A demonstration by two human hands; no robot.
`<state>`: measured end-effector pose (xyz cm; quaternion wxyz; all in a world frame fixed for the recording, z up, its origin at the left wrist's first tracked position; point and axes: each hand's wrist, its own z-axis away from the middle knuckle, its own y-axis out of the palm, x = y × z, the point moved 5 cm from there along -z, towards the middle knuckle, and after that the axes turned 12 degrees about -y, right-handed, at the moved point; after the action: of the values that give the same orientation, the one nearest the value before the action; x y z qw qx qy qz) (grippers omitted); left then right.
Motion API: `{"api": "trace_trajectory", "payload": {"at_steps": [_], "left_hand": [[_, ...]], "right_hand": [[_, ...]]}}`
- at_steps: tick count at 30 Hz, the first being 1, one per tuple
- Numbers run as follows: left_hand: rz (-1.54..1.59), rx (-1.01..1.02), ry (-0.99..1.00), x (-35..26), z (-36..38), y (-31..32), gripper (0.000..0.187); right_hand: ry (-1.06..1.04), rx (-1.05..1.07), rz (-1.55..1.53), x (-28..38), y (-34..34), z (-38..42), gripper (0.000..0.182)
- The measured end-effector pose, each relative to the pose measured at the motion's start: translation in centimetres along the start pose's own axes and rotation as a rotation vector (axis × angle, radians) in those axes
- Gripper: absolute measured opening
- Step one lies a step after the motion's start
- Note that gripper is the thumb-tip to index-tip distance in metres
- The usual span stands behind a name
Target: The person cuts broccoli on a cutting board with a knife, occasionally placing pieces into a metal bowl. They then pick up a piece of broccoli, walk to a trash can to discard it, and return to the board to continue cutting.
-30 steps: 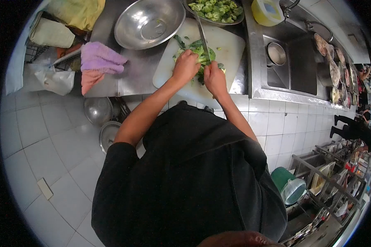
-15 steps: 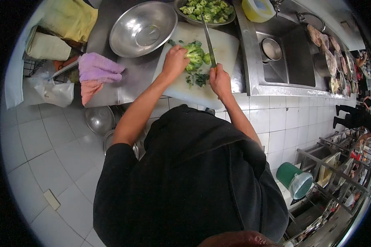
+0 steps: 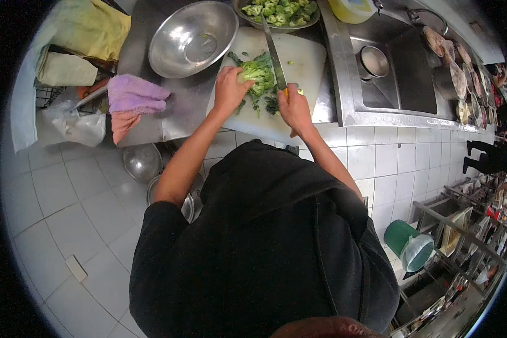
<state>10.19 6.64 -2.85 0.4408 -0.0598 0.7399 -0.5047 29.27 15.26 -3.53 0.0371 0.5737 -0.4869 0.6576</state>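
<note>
My left hand [image 3: 231, 89] is closed around the left side of a head of broccoli [image 3: 257, 74] on the white cutting board [image 3: 312, 62]. In my right hand [image 3: 296, 108] is the yellow handle of a long kitchen knife [image 3: 274, 55]. Its blade points away from me and runs along the right side of the broccoli. Dark green leaf scraps [image 3: 271, 105] lie near the knife handle, and a small cut bit [image 3: 290, 63] sits right of the blade.
A wide steel bowl [image 3: 177, 36] stands left of the board. Behind it, another metal bowl [image 3: 247, 19] holds cut florets. To the right is a sink [image 3: 403, 84] with a small pot [image 3: 374, 61]. A purple cloth [image 3: 135, 93] hangs over the counter's left edge.
The knife has moved left, up against the broccoli. The broccoli has turned in my left hand, showing more of its pale stalks. The floret beside the blade has shifted right, partly behind my right hand.
</note>
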Motion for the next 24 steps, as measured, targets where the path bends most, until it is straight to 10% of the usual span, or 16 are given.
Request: {"api": "trace_trajectory", "payload": {"at_steps": [24], "left_hand": [[0.084, -0.008, 0.223, -0.8, 3.1, 0.0, 0.04]], "right_hand": [[-0.12, 0.016, -0.024, 2.9, 1.6, -1.9, 0.026]]}}
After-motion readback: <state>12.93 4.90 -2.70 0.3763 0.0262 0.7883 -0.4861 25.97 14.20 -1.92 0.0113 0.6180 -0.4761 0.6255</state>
